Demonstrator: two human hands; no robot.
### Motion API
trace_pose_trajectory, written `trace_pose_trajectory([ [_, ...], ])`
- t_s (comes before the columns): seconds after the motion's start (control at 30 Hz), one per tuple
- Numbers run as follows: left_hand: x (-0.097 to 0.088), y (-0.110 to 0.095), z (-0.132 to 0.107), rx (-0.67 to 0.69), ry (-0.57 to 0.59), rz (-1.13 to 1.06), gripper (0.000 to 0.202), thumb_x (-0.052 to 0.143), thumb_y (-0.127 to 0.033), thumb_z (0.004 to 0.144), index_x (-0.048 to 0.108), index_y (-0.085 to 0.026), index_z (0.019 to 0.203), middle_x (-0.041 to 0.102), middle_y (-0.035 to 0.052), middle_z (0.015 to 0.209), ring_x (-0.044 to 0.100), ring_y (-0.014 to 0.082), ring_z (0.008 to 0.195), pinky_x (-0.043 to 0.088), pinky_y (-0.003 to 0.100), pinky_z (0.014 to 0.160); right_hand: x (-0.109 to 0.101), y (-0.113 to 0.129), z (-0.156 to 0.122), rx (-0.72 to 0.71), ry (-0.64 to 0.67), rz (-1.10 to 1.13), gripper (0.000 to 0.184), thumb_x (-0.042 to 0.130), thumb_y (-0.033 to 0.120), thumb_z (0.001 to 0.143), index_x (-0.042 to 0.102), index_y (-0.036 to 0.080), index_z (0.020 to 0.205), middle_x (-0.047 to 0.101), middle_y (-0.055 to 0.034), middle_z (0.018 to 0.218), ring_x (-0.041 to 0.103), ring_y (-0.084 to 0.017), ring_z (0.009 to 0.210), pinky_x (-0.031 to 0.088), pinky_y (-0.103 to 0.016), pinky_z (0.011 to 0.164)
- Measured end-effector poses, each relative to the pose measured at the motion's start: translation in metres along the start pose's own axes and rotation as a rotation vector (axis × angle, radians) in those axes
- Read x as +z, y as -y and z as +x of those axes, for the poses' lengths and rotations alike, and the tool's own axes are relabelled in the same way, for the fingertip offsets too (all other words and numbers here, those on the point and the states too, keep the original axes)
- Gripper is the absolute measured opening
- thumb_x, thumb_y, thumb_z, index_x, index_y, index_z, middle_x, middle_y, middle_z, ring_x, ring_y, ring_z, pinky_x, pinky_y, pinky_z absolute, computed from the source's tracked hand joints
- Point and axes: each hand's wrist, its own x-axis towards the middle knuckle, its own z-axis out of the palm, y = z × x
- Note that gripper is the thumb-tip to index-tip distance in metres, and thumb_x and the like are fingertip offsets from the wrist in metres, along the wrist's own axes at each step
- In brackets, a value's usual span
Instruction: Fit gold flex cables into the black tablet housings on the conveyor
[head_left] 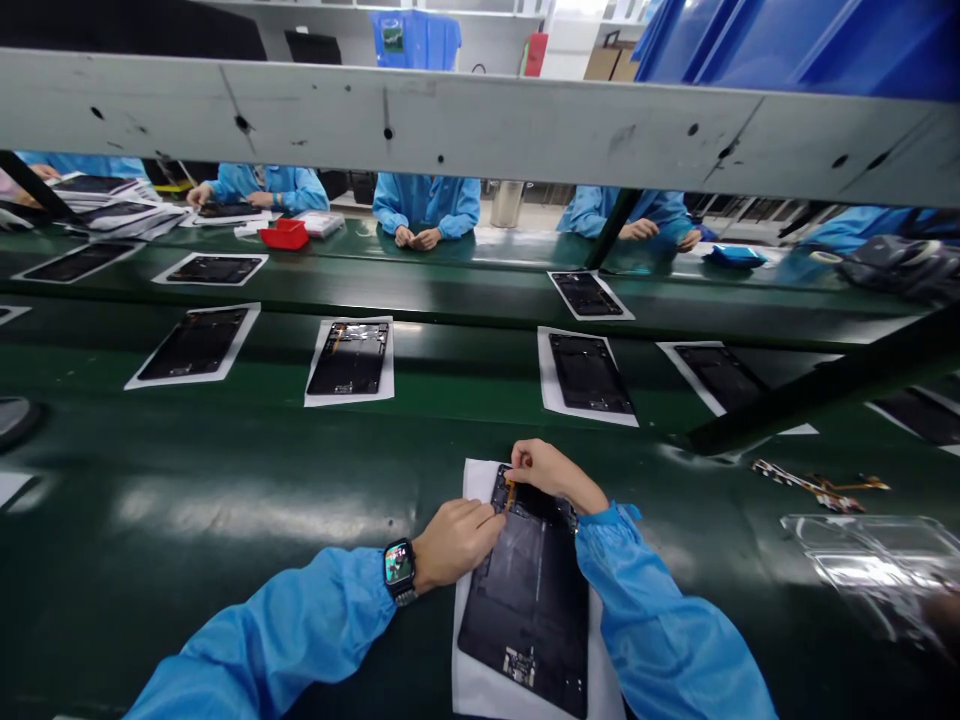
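Down at the near edge of the green conveyor belt (225,480), seen from the head cam, there's a black tablet panel (525,610) lying flat on a white paper sheet (466,672), and both hands are working at its far end. The right hand (547,475) sits over the top edge, fingers pinched in tight on a thin orange ribbon cable (509,495), so that one looks like it has hold of it. The left hand (454,545), with a smartwatch (399,565) on the wrist, is mostly closed, fingertips down on the panel right beside the cable. Can't tell if it's actually gripping anything, since the fingers are partly hidden. Both sleeves are light blue.

Over by the right edge of the belt there's a loose strip of circuit parts (821,487) with orange cable on it, and just past that a see-through plastic tray (870,570). Farther up the belt, more black panels sit on their own white sheets, like this one (349,358), in a rough row. Past a grey metal beam (450,120), co-workers in blue smocks sit along the far side, one with hands together at the belt edge (415,238), and a red box (285,235) sits on the far belt.
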Motion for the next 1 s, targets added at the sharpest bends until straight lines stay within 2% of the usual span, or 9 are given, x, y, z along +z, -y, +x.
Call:
trace_pose_trajectory([
  [0.17, 0.0, 0.002, 0.0, 0.0, -0.012, -0.03, 0.021, 0.037, -0.015, 0.099, 0.058, -0.015, 0.093, 0.055, 0.0009, 0.071, 0.055, 0.0128, 0.064, 0.043, 0.026, 0.058, -0.004, 0.002, 0.002, -0.01, 0.039, -0.031, 0.016, 0.072, 0.027, 0.074, 0.06, 0.018, 0.069, 0.058, 0.0039, 0.062, 0.052, -0.01, 0.058, 0.032, -0.022, 0.053],
  [0.43, 0.005, 0.008, -0.007, -0.046, -0.099, -0.066, 0.019, 0.043, -0.018, 0.099, 0.06, -0.016, 0.093, 0.059, 0.0007, 0.069, 0.058, 0.0122, 0.063, 0.043, 0.026, 0.06, -0.005, 0.005, 0.003, 0.032, 0.062, -0.097, 0.02, 0.074, 0.03, 0.074, 0.059, 0.019, 0.065, 0.061, 0.0017, 0.063, 0.053, -0.011, 0.058, 0.031, -0.023, 0.052],
  [0.73, -0.001, 0.011, 0.0, -0.084, -0.16, -0.09, 0.017, 0.046, -0.014, 0.096, 0.061, -0.016, 0.09, 0.059, -0.0004, 0.066, 0.057, 0.0108, 0.06, 0.043, 0.024, 0.06, -0.006, 0.014, 0.008, 0.064, 0.085, -0.173, 0.023, 0.078, 0.03, 0.07, 0.059, 0.02, 0.063, 0.063, -0.0013, 0.066, 0.055, -0.013, 0.059, 0.031, -0.024, 0.053],
  [1.0, 0.005, 0.011, -0.008, -0.033, -0.086, -0.1, 0.015, 0.046, -0.017, 0.098, 0.061, -0.016, 0.096, 0.061, 0.0014, 0.074, 0.06, 0.012, 0.067, 0.045, 0.024, 0.064, -0.009, 0.016, -0.007, 0.039, 0.071, -0.232, 0.026, 0.077, 0.041, 0.073, 0.06, 0.021, 0.074, 0.066, 0.0009, 0.074, 0.059, -0.013, 0.066, 0.031, -0.023, 0.054],
])
